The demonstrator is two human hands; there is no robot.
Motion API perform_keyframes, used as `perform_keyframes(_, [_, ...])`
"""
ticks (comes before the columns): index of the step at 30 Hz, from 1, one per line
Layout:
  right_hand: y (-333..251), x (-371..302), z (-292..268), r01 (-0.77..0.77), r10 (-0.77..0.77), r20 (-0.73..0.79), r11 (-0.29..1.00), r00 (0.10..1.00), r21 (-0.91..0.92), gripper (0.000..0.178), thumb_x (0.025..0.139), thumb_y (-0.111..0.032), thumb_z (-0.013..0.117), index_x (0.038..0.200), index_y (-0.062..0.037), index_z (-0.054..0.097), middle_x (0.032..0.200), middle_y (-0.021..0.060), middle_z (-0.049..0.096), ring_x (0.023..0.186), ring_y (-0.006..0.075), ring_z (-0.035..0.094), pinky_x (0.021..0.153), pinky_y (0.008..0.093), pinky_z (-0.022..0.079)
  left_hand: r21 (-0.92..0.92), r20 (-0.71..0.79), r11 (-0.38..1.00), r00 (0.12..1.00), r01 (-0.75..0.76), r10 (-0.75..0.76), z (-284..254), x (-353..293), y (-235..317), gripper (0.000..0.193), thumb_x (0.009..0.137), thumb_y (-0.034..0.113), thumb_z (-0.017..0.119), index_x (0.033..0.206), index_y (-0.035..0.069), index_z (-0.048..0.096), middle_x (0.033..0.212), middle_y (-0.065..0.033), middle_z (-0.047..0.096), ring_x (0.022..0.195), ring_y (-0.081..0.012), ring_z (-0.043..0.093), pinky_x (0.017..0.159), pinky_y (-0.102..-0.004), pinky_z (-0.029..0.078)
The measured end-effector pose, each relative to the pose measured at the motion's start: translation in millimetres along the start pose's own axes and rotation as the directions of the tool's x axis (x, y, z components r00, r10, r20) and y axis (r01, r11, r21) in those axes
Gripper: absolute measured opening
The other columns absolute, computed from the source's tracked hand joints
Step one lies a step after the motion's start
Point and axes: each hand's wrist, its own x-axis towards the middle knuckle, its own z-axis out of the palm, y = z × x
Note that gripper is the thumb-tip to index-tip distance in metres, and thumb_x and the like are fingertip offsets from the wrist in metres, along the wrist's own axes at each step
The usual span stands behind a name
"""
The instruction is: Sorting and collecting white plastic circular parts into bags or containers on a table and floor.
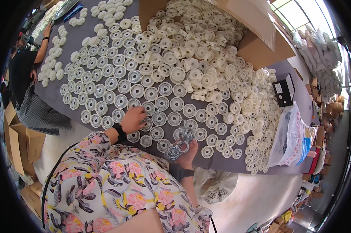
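Many round white plastic wheels (136, 91) with a centre hole lie flat in rows on the grey-covered table (160, 153). Those in front of me show a shiny grey ring inside the rim. My left hand (134, 119) reaches in over the rows, its fingers bent together at the edge of a wheel; whatever is between the fingertips is too small to make out. To the right, near the table's front edge, my right hand (188, 154) cups a bunch of thin metal rings (176, 150). Some rings spill up over the wheel beyond it.
A tipped cardboard box (257, 48) pours a heap of loose wheels (206, 50) across the far side. At the right stand a black box (283, 91) and a white plastic bag (286, 136). Another person (24, 73) works at the left edge.
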Motion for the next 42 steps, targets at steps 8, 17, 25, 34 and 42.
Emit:
perform_keyframes(8, [2, -3, 10, -0.047, 0.046, -0.046, 0.999, 0.998, -0.019, 0.045, 0.085, -0.043, 0.039, 0.101, -0.0038, 0.054, 0.076, 0.0117, 0.059, 0.066, 0.0240, 0.056, 0.060, 0.0370, 0.048, -0.367, -0.055, 0.906, 0.967, 0.211, -0.247, -25, 23, -22, 0.017, 0.069, 0.016, 0.067, 0.079, 0.005, 0.059, 0.083, -0.0096, 0.053, 0.075, -0.0277, 0.053, 0.068, -0.0367, 0.044])
perform_keyframes(17, [-5, -8, 5, 0.062, -0.064, -0.034, 0.996, 0.997, -0.060, 0.046, 0.083, -0.042, 0.041, 0.106, -0.0036, 0.053, 0.075, 0.0126, 0.058, 0.065, 0.0246, 0.057, 0.058, 0.0361, 0.048, -0.051, -0.323, 0.967, 0.912, 0.251, -0.254, -16, 96, -62, 0.023, 0.069, 0.018, 0.069, 0.086, 0.007, 0.061, 0.095, -0.0131, 0.055, 0.085, -0.0312, 0.055, 0.072, -0.0404, 0.045])
perform_keyframes(25, [4, 4, 5, 0.035, -0.032, 0.019, 0.978, 0.999, -0.207, 0.050, 0.083, -0.043, 0.042, 0.108, -0.0015, 0.054, 0.087, 0.0141, 0.061, 0.064, 0.0196, 0.058, 0.055, 0.0321, 0.049, -0.680, 0.351, 0.687, 0.936, 0.257, -0.002, 6, 59, 51, 0.044, 0.079, 0.021, 0.066, 0.119, 0.009, 0.052, 0.111, -0.0068, 0.053, 0.100, -0.0175, 0.052, 0.084, -0.0310, 0.043])
perform_keyframes(34, [5, -4, 34, 0.059, -0.001, 0.128, 0.889, 0.992, -0.453, 0.043, 0.090, -0.022, 0.052, 0.129, -0.0062, 0.040, 0.111, 0.0050, 0.053, 0.097, 0.0117, 0.052, 0.082, 0.0250, 0.044, -0.553, 0.219, 0.833, 0.961, -0.020, 0.168, -5, 36, 62, 0.043, 0.076, 0.011, 0.069, 0.117, 0.008, 0.056, 0.105, -0.0064, 0.059, 0.094, -0.0142, 0.057, 0.083, -0.0283, 0.046])
perform_keyframes(42, [11, -6, 31, 0.178, -0.113, 0.144, 0.775, 0.983, -0.606, 0.048, 0.083, -0.009, 0.061, 0.127, -0.0076, 0.042, 0.107, 0.0056, 0.055, 0.084, 0.0093, 0.056, 0.066, 0.0214, 0.047, -0.836, 0.476, 0.209, 0.859, 0.508, -0.186, 3, 20, 60, 0.041, 0.077, 0.010, 0.068, 0.115, 0.000, 0.055, 0.099, -0.0049, 0.062, 0.086, -0.0106, 0.058, 0.079, -0.0250, 0.047])
